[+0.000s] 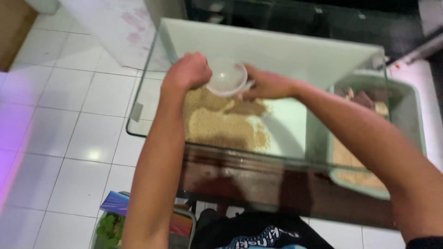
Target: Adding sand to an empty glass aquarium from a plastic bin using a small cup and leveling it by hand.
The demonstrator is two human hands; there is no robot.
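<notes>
Both hands hold bowl; fingertips hidden.

Left hand fingers hidden; bowl blurred.

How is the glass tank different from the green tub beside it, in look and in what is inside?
The glass tank has clear walls; the green tub is opaque. The tank is the larger one and holds both hands, left hand and right hand, with a clear bowl; the tub holds brownish lumps. Both contain tan sand.
</notes>
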